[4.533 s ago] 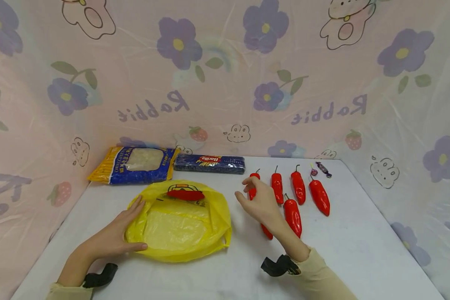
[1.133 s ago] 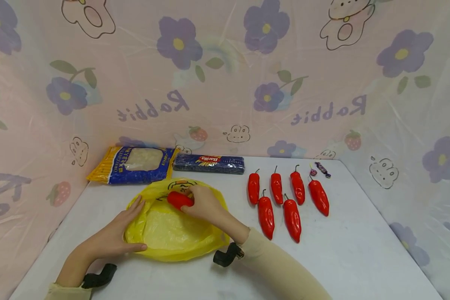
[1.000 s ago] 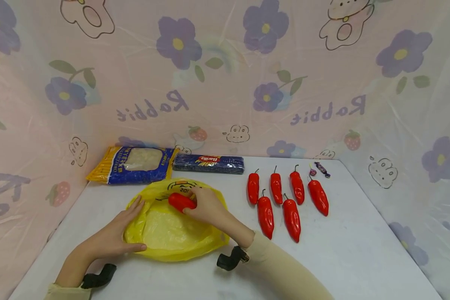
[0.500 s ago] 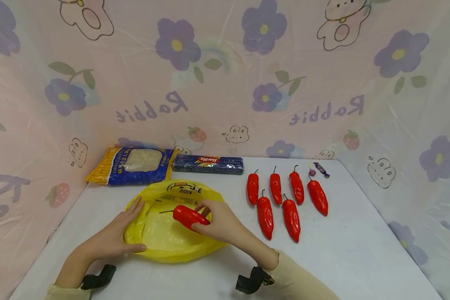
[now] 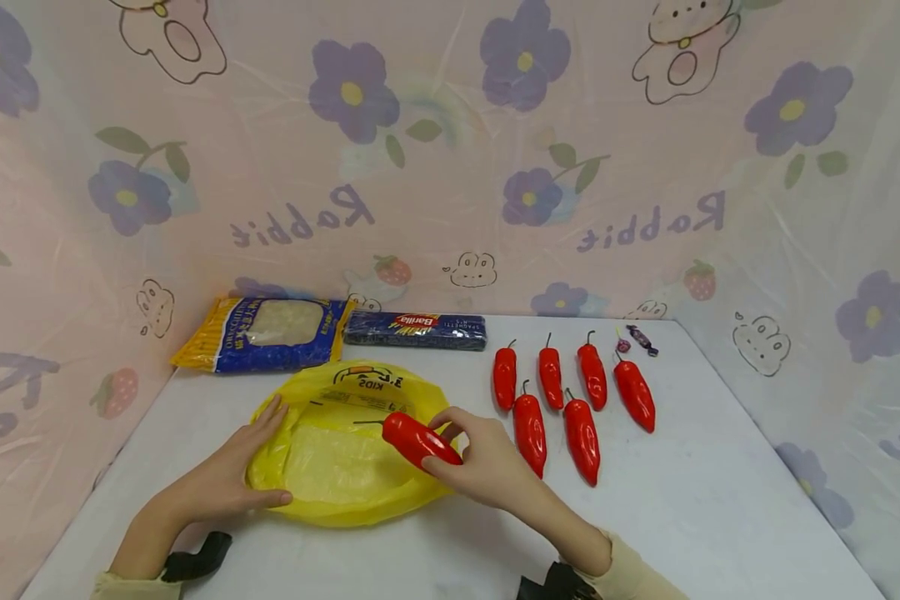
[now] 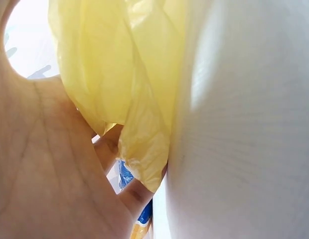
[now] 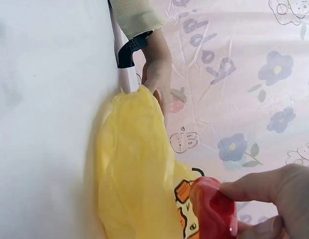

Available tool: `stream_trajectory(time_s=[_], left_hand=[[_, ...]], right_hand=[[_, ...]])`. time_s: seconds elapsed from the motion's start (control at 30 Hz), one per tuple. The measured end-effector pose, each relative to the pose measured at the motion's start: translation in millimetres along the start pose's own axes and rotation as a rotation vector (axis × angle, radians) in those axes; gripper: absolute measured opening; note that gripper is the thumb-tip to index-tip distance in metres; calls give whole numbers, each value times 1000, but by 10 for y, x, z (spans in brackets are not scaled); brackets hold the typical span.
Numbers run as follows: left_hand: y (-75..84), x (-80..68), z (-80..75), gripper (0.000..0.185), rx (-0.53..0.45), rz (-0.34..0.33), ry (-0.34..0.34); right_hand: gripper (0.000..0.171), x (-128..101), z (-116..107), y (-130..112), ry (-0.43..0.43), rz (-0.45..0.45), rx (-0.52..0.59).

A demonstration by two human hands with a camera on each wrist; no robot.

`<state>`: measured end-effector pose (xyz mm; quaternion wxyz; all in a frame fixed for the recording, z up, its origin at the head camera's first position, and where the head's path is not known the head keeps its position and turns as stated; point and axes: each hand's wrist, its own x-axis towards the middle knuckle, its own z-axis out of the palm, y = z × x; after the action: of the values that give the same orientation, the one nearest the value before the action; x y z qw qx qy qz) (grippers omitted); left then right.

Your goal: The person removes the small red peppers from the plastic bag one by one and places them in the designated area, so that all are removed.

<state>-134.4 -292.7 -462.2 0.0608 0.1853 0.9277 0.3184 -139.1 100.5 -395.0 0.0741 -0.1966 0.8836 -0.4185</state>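
Note:
My right hand pinches a glossy red chili pepper by its tapered end, above the right rim of a yellow plastic bag. The pepper's thin stem points left over the bag's wide mouth. In the right wrist view the pepper shows between thumb and fingers, with the bag behind it. My left hand rests against the bag's left side, fingers and thumb spread along it. The left wrist view shows the palm beside the yellow plastic, its fingertips partly hidden.
Several red chili peppers lie in two rows on the white table at the right. Behind them are a lollipop and a wrapped candy. A blue-and-yellow pasta bag and a Barilla spaghetti pack lie at the back.
My right hand came empty from beside the table peppers, took hold of the pepper inside the bag, and has raised it out toward the right. My left hand has stayed at the bag.

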Motion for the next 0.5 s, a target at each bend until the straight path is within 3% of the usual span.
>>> stream_trajectory(time_s=[0.3, 0.5], left_hand=[[7, 2, 3, 121, 4, -12, -6], [9, 7, 7, 121, 13, -15, -5]], right_hand=[[41, -252, -296, 248, 237, 107, -45], [47, -361, -640, 523, 363, 215, -92]])
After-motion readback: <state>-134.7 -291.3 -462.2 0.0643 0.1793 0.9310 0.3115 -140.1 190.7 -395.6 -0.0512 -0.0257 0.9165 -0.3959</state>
